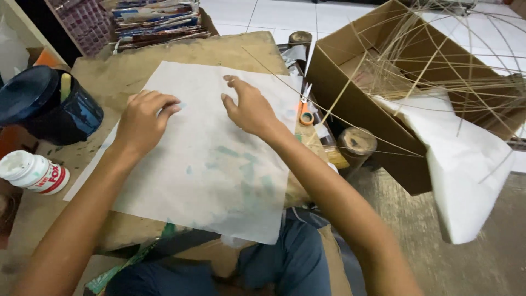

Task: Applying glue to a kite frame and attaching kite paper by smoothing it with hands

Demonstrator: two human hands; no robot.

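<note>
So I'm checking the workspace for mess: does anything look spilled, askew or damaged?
The white paper sheet lies skewed on the brown board, its near corner overhanging, with greenish smudges. Thin sticks jut untidily from the cardboard box.

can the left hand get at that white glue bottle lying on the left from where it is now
Probably yes. The left hand rests on the white paper sheet, and the white glue bottle lies on the brown board to its left, with only bare board and paper between them.
</note>
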